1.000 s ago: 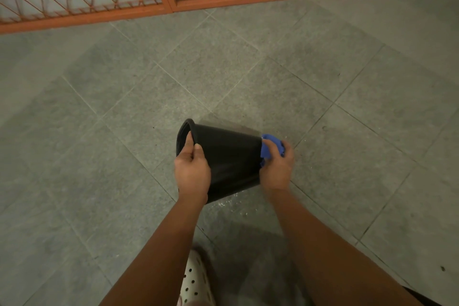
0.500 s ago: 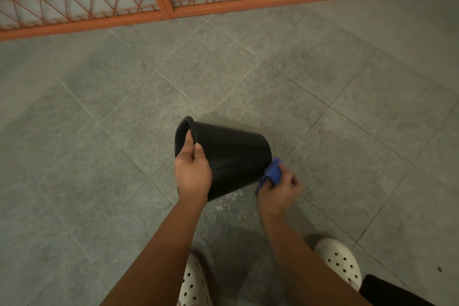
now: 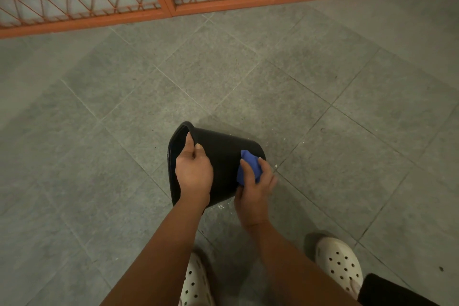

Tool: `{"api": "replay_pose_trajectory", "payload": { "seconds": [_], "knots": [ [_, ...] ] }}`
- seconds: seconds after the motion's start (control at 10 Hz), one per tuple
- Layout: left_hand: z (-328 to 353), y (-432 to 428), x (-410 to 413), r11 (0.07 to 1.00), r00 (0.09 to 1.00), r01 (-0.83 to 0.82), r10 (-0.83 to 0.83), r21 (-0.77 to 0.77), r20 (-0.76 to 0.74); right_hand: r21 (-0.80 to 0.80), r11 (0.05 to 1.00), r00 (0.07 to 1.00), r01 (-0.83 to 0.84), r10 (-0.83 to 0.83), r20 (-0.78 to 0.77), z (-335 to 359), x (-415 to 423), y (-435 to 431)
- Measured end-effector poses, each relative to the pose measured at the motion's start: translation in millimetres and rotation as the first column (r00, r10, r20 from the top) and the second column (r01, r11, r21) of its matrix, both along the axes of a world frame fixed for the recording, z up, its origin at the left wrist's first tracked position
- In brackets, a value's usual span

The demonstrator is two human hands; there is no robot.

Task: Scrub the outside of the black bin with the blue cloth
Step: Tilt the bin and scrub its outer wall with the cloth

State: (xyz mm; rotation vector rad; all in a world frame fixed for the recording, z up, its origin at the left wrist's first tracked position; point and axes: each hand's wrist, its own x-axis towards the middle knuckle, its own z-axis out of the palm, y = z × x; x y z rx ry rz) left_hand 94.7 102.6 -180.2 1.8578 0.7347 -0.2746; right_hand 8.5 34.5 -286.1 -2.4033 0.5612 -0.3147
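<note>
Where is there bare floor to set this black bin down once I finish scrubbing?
Bare floor lies between the black bin and the orange fence, and on tiles either side. Crowded toward you: left hand, right hand with the blue cloth, both white clogs.

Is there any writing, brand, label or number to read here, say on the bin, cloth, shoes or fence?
None can be read. The black bin, blue cloth, white shoes, orange fence and grey floor tiles all show plain surfaces, with no word, label or number.
</note>
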Motion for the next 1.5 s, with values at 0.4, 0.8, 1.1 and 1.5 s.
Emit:
{"api": "replay_pose_trajectory", "payload": {
  "seconds": [0.4, 0.8, 1.1, 1.5],
  "knots": [
    [-4.5, 21.3, 11.7, 0.997, 0.999, -0.022, 0.019, -0.08, -0.032, 0.097, 0.978, 0.926, 0.184, -0.139, -0.352, -23.0, 20.3, -49.1],
    [2.0, 23.9, 18.1, 0.987, 0.993, -0.014, -0.005, -0.162, -0.121, 0.27, 0.915, 0.953, 0.299, -0.273, -0.128, -1.1, -23.9, -20.5],
    [6.6, 29.9, 9.9, 0.93, 0.966, 0.216, -0.249, -0.297, -0.076, 0.273, 0.936, 0.975, 0.223, -0.217, -0.054, 7.2, -4.3, -22.3],
    [-5.0, 17.6, -2.4, 0.933, 0.931, 0.361, -0.361, 0.015, 0.061, 0.264, 0.964, 0.994, -0.008, -0.02, 0.105, 1.7, 8.6, -18.8]
  ]
}}
